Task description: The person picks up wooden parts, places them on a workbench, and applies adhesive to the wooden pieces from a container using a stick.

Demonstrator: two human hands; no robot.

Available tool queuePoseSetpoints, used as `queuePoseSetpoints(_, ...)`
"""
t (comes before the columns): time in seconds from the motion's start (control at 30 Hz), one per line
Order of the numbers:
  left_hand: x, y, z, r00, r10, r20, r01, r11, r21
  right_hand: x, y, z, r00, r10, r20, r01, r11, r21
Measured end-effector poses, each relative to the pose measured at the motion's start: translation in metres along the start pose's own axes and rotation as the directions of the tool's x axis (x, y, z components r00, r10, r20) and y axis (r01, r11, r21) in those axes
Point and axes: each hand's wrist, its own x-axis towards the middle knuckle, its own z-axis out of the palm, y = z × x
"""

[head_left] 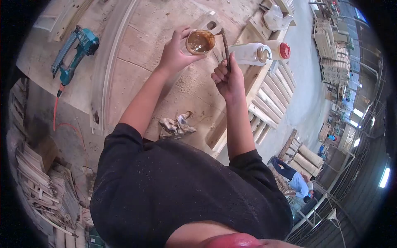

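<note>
My left hand (175, 53) is wrapped round a small round cup (200, 42), whose brown-smeared inside faces the camera. A thin dark stick (226, 45) stands up from my right hand (228, 78), its fingers closed round the lower part. The stick's brown-coated upper end is just right of the cup's rim. Two bottles lie or stand right of my right hand, one whitish with a pale cap (248, 54), the other with a red cap (285, 50). A crumpled stained rag (177, 125) rests on the dusty table (136, 49) between my forearms.
A teal nail gun (76, 53) with an orange hose lies at the left. Long wooden pieces (108, 62) cross the table. A white plastic bag (276, 18) is at the upper right. Slatted wood (271, 99) and a person in a light blue shirt (298, 184) are farther right.
</note>
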Motion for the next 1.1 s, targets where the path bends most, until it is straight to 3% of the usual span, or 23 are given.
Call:
queuePoseSetpoints(0.23, 0.028, -0.026, 0.022, 0.999, -0.035, 0.014, 0.036, 0.999, -0.031, 0.055, -0.011, -0.004, 0.994, -0.059, -0.096, 0.063, 0.997, 0.038)
queuePoseSetpoints(0.33, 0.034, -0.028, 0.021, 0.998, -0.064, 0.011, 0.064, 0.998, 0.011, 0.075, -0.011, -0.006, 0.985, -0.101, -0.141, 0.097, 0.995, -0.032)
queuePoseSetpoints(0.43, 0.027, -0.019, 0.011, 0.995, -0.094, -0.013, 0.095, 0.993, 0.071, 0.088, -0.008, -0.002, 0.950, -0.130, -0.283, 0.071, 0.975, -0.211)
queuePoseSetpoints(0.5, 0.017, -0.015, 0.004, 0.990, -0.138, -0.016, 0.139, 0.988, 0.063, 0.101, -0.005, -0.014, 0.919, -0.209, -0.335, 0.038, 0.891, -0.452)
queuePoseSetpoints(0.53, 0.011, -0.014, 0.001, 0.993, -0.113, -0.032, 0.115, 0.992, 0.051, 0.107, -0.003, -0.019, 0.902, -0.249, -0.352, 0.010, 0.829, -0.560)
queuePoseSetpoints(0.57, 0.005, -0.013, -0.001, 0.995, -0.088, -0.049, 0.090, 0.995, 0.040, 0.111, -0.003, -0.019, 0.872, -0.412, -0.263, 0.063, 0.628, -0.776)
queuePoseSetpoints(0.63, -0.004, -0.013, 0.000, 0.996, -0.063, -0.068, 0.062, 0.998, -0.010, 0.117, -0.003, -0.020, 0.787, -0.616, 0.032, 0.100, 0.077, -0.992)
queuePoseSetpoints(0.73, -0.019, -0.018, 0.005, 0.995, -0.079, -0.061, 0.071, 0.990, -0.121, 0.112, -0.025, 0.014, 0.733, -0.617, 0.287, -0.041, -0.460, -0.887)
queuePoseSetpoints(0.77, -0.023, -0.020, 0.007, 0.994, -0.095, -0.048, 0.086, 0.984, -0.155, 0.104, -0.041, 0.037, 0.836, -0.513, 0.197, -0.100, -0.494, -0.864)
queuePoseSetpoints(0.87, -0.024, -0.019, 0.009, 0.997, -0.073, -0.012, 0.070, 0.986, -0.151, 0.144, -0.071, 0.046, 0.940, -0.269, 0.208, -0.007, -0.627, -0.779)
queuePoseSetpoints(0.97, -0.025, -0.011, 0.006, 0.996, -0.086, 0.013, 0.087, 0.989, -0.117, 0.152, -0.089, 0.074, 0.882, -0.411, 0.232, -0.105, -0.651, -0.751)
queuePoseSetpoints(1.03, -0.024, -0.010, 0.004, 0.996, -0.086, 0.019, 0.088, 0.991, -0.099, 0.161, -0.100, 0.086, 0.977, -0.099, 0.187, 0.047, -0.761, -0.647)
queuePoseSetpoints(1.07, -0.023, -0.011, 0.004, 0.997, -0.078, 0.018, 0.079, 0.993, -0.090, 0.165, -0.106, 0.093, 0.987, 0.062, 0.147, 0.138, -0.793, -0.593)
queuePoseSetpoints(1.1, -0.025, -0.013, 0.005, 0.997, -0.071, 0.020, 0.072, 0.994, -0.082, 0.198, -0.113, 0.073, 0.967, 0.147, 0.207, 0.242, -0.780, -0.577)
